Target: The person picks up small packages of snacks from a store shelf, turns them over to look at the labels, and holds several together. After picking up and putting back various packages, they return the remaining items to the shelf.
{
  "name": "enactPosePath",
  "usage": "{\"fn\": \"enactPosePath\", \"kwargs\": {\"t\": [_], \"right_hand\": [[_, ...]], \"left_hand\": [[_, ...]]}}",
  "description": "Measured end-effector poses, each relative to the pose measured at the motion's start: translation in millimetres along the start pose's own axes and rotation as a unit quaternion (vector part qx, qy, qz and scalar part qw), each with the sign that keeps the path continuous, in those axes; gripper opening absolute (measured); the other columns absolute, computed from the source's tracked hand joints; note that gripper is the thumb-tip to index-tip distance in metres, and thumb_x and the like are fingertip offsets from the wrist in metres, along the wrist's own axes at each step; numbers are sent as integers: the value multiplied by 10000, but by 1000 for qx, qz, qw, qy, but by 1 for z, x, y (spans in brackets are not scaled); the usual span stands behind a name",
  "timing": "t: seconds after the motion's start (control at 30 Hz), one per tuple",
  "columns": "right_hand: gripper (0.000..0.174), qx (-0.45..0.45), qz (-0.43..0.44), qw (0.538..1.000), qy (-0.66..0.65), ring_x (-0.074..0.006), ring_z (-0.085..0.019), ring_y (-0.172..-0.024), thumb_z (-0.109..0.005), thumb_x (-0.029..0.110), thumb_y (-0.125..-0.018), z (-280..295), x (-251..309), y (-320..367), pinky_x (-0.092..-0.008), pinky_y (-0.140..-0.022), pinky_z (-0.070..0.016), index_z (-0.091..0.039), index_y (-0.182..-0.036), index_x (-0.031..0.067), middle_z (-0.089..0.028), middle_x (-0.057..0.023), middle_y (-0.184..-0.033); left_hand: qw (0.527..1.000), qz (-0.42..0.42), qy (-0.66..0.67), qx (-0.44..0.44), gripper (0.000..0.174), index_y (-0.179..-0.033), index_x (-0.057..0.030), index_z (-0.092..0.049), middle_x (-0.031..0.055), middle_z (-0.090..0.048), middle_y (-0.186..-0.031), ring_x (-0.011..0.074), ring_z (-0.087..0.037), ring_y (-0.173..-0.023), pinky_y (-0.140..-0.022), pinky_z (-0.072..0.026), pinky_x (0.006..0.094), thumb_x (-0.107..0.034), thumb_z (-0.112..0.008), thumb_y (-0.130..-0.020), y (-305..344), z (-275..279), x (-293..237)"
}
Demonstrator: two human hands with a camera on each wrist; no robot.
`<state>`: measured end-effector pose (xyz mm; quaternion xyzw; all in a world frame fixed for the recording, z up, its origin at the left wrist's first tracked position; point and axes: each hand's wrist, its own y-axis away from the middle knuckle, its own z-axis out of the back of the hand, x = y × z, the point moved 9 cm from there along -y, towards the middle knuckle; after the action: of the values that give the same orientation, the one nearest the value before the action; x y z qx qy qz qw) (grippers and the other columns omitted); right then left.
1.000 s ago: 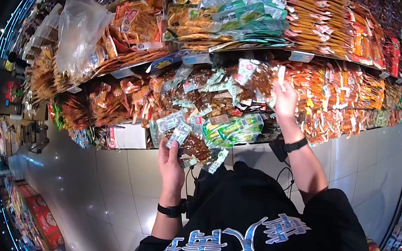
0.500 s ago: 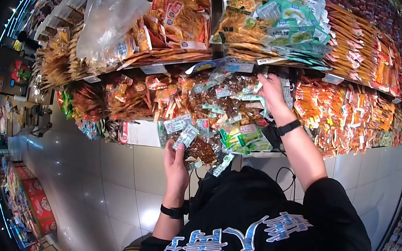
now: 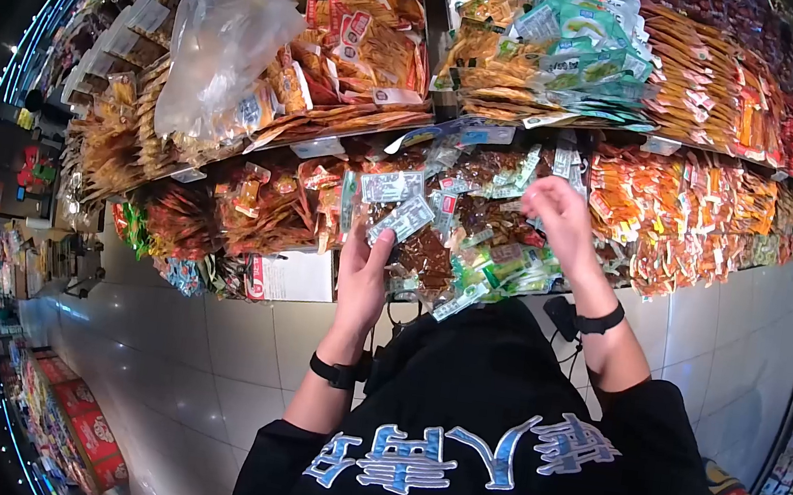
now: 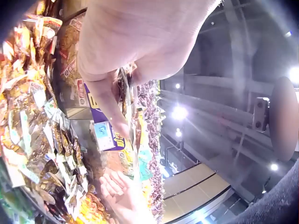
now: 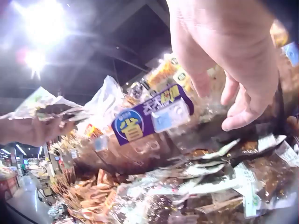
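We see the left hand (image 3: 365, 265) pinching a small fan of snack packets (image 3: 392, 200) that stands just above its fingertips. The right hand (image 3: 558, 218) hovers, fingers (image 5: 240, 112) loosely curled and holding nothing, with the shelf heap (image 5: 201, 186) just beneath them.

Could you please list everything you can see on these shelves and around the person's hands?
held packets: a few, clear with pale labels, in left hand
loose packets: many, brown with green-white labels, middle shelf
green packets: many, green, upper shelf
orange packets: many, orange-red, upper right shelves
plastic bag: one, clear, upper left shelf
shelf tag: one, purple-blue, shelf edge
card: one, white, lower shelf front
floor: grey tiles, below shelves
left hand: one, grips held packets
right hand: one, over loose packets, fingers loosely curled, holding nothing
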<state>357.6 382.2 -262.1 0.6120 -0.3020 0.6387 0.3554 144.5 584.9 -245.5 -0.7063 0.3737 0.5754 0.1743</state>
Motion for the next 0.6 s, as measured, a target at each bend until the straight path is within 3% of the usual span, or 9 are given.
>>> {"fn": "enactPosePath", "kwargs": {"t": [0.07,0.13,0.2,0.23,0.4,0.47,0.6], "right_hand": [[189,139,-23,989,-50,-93,-622,-723,-652,188,-919,-45,27,24,-235,-645,-490,-628,-944,1,-666,-43,-824],[140,217,-46,975,25,-54,-570,-672,-667,139,-909,-75,42,43,-219,-613,-462,-601,-905,16,-612,-1,-738],[160,217,-40,972,76,-42,-554,-628,-688,145,-898,-84,47,50,-215,-561,-439,-587,-881,22,-605,17,-702],[176,222,-70,972,16,-37,-544,-586,-686,155,-903,-88,43,54,-208,-517,-425,-569,-856,33,-592,27,-670],[153,181,-100,974,-89,-45,-561,-588,-667,128,-914,-70,40,61,-203,-518,-455,-563,-852,35,-592,11,-687],[159,139,-94,976,-138,-52,-575,-608,-673,133,-913,-54,43,61,-208,-522,-469,-573,-860,22,-598,0,-701],[147,65,-25,989,-134,-54,-585,-621,-668,110,-916,-10,59,59,-198,-551,-471,-554,-887,21,-613,-10,-714]], "left_hand": [[999,-16,-28,28,503,-1419,54,-341,130,-484,-1361,159,-481,-1210,-1032,-374,297,-132,-538,-996,-5,-7,-3],[998,3,-28,51,419,-1348,47,-414,112,-544,-1268,133,-532,-1113,-950,-430,284,-119,-550,-988,-7,-20,-7],[997,-2,-56,62,376,-1309,43,-443,97,-572,-1214,121,-553,-1061,-908,-452,275,-115,-553,-986,-10,-32,-10],[996,-13,-54,70,353,-1286,35,-460,87,-586,-1168,116,-562,-1028,-875,-464,266,-137,-551,-991,-10,-40,-14],[998,35,-5,52,372,-1312,22,-449,91,-586,-1187,125,-569,-1045,-887,-476,274,-185,-519,-1010,-9,-44,2],[999,3,-9,37,369,-1327,25,-430,102,-582,-1207,146,-581,-1072,-903,-494,295,-158,-496,-1013,-9,-41,8],[996,31,41,69,345,-1324,28,-416,117,-579,-1224,175,-599,-1083,-919,-512,324,-112,-463,-1013,9,-66,4]]}}
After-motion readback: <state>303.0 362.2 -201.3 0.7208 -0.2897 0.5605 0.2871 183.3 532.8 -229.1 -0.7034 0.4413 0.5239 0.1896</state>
